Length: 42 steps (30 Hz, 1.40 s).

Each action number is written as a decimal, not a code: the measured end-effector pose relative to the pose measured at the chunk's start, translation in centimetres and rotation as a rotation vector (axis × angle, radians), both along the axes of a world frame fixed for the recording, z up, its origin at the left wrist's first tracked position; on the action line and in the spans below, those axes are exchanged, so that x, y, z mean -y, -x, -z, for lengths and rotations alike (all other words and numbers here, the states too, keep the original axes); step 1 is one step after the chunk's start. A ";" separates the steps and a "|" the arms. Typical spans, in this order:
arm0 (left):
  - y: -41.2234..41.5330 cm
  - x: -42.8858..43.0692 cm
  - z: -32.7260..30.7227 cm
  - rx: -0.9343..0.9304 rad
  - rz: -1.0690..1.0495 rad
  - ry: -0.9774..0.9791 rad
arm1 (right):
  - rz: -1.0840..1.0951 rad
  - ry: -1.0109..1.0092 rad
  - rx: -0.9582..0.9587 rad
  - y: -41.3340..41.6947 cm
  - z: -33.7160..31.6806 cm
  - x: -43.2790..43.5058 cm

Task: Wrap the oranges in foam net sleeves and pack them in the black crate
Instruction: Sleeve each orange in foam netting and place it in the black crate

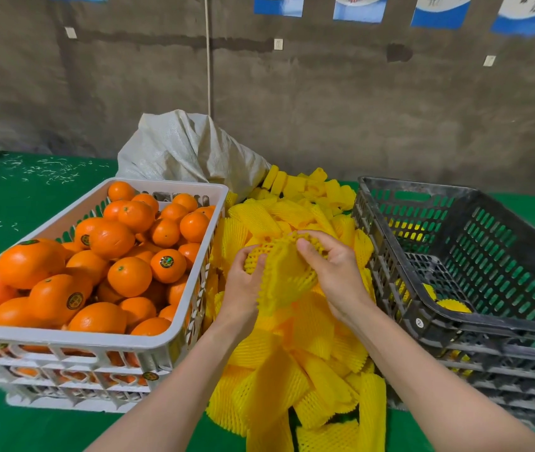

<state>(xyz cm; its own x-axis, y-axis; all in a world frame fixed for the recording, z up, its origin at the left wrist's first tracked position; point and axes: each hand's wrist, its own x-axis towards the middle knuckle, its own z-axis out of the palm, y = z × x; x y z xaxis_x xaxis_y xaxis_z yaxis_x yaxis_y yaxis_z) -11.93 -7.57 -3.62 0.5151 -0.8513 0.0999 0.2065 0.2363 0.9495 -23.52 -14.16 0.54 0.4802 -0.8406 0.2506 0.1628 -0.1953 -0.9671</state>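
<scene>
Green surface (pixel 14 203), grey wall (pixel 357 109). Above sleeve pile (pixel 308 370), left hand (pixel 243 285) fingers curled round netted orange (pixel 259 256), right hand (pixel 334 269) thumb and fingers pinching yellow foam sleeve (pixel 289 285) over it. Fruit looks mostly covered, I think. On right, black crate (pixel 504 324), wrapped orange (pixel 453 306) inside; on left, white crate (pixel 63 337) of bare oranges (pixel 129 275).

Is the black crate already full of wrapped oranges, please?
No, the black crate is mostly bare inside, holding just a few sleeved oranges.

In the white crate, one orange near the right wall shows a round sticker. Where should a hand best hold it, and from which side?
Probably from above. The stickered orange lies on top of the other oranges, its upper half free, while they crowd its lower sides. Reach over the round top and grip its widest part.
</scene>
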 end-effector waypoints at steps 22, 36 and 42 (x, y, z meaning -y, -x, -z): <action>0.8 0.8 -1.4 -0.428 0.013 -0.122 | 0.129 -0.599 0.019 -1.3 2.0 -0.5; 1.5 0.1 -0.9 0.344 -0.364 -0.063 | 0.108 -0.373 -0.088 -1.9 3.8 -1.1; 1.1 0.1 -0.6 0.353 -0.419 -0.037 | 0.009 -0.411 0.021 -1.6 5.5 -2.4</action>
